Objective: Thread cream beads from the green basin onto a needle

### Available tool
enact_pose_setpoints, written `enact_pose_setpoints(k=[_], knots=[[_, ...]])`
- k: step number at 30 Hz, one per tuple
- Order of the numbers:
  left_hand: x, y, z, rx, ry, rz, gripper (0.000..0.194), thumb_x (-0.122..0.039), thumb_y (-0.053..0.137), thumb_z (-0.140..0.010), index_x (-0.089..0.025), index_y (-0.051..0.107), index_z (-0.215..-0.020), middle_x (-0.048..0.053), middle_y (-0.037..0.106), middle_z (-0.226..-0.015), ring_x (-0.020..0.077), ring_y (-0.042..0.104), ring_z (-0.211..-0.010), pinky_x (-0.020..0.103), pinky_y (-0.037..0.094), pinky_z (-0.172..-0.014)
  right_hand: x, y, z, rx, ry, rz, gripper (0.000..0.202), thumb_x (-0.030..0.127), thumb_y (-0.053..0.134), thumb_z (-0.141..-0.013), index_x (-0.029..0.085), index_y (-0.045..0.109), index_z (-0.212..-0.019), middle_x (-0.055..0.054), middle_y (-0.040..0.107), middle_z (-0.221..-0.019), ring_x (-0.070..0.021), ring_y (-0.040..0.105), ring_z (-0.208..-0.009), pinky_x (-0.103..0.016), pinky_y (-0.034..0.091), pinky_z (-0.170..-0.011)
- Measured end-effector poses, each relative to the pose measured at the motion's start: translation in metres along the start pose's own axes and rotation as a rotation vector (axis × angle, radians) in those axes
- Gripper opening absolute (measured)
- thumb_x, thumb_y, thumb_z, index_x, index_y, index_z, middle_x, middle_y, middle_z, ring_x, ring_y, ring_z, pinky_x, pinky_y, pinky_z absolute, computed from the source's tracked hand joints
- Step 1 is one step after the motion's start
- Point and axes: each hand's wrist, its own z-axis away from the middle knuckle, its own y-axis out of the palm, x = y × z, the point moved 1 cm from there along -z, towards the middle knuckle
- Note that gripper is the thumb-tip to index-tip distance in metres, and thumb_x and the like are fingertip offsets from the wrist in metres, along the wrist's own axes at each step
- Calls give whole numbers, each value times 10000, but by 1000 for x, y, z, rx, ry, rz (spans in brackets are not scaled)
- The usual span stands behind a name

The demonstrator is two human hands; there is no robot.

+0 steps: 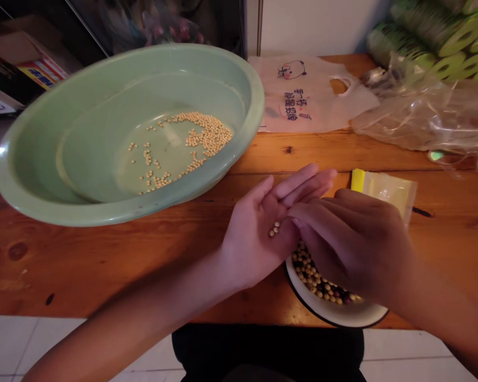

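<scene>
My left hand (258, 233) is palm up with its fingers stretched out, and a few pale beans (274, 229) lie on the palm. Over its fingers, my right hand (354, 239) has thumb and forefinger pressed together; whatever is between them is hidden. Beneath my right hand, a white bowl (342, 314) with a dark rim holds yellow and dark beans (318, 281), partly covered by the hand. At the left stands a large green basin (91, 106), with many pale soybeans (209, 135) gathered mostly on its right side.
Behind the hands, a printed plastic bag (302, 101) lies on the wooden table (143, 260). A small clear packet with a yellow edge (386, 191) is beyond my right hand. Crumpled clear plastic (430, 116) and green rolls (454, 42) are at the back right; a cardboard box (24, 53) is back left.
</scene>
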Motion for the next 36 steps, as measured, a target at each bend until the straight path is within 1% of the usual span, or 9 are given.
enact_pose_setpoints(k=[5,8,12,16,19,23,28,32,36], knots=[[-1,3,-4,-131,-32,39,440,-282,279,-950,-89,590,-1192,102,625,-1269,184,512,-1263,272,347,-1090,-9,-4,0,48,383,-636,117,150,506,-895,149,596,-970,-45,650,-874,-139,623,-758,-238,459,-598],[1,3,-7,-147,-25,76,397,-298,306,-942,-108,632,-1068,108,660,-1186,181,471,-1301,269,337,-1099,-15,-6,-2,13,587,-1213,85,199,536,-914,196,572,-991,21,577,-768,-77,570,-630,-181,432,-511],[3,2,-8,-118,3,81,392,-284,306,-946,-108,656,-951,111,679,-1096,183,489,-1282,271,347,-1088,-19,-5,-5,66,632,-1755,186,169,495,-920,190,524,-1102,84,442,-579,-54,385,-438,-168,353,-406],[3,2,-6,-97,9,104,403,-261,298,-955,-111,669,-903,78,699,-919,144,629,-1052,239,405,-1014,-20,-3,-4,119,571,-1956,217,141,426,-936,194,542,-1112,85,422,-560,-56,379,-419,-172,367,-410],[2,2,-6,-69,17,116,419,-260,292,-959,-116,678,-883,67,701,-872,127,659,-908,232,434,-968,-20,-6,-4,140,537,-1997,181,155,394,-952,209,562,-990,86,418,-554,-54,431,-403,-165,393,-409],[0,1,-5,-110,-13,99,402,-260,297,-951,-95,661,-987,100,696,-1049,159,610,-1102,241,435,-978,-19,-11,-6,183,501,-1946,130,170,425,-923,199,544,-878,13,610,-751,-138,654,-675,-320,549,-646],[0,-1,-3,-71,-9,37,427,-262,280,-951,-89,578,-1202,99,664,-1188,177,575,-1176,285,475,-949,-22,-11,-7,191,421,-1837,94,149,504,-850,168,583,-802,-66,664,-884,-204,634,-954,-465,464,-942],[1,0,-4,-82,18,39,405,-267,279,-948,-89,594,-1129,106,656,-1193,173,544,-1228,269,439,-1002,-23,-12,-6,137,409,-1603,116,148,517,-880,184,614,-828,-26,659,-862,-160,640,-884,-356,511,-847],[0,2,-6,-85,12,16,385,-273,288,-924,-149,622,-1072,86,661,-1189,185,505,-1274,295,382,-1064,-18,-13,-5,119,356,-957,191,129,563,-878,224,655,-1015,20,691,-927,-89,642,-793,-205,497,-716]])
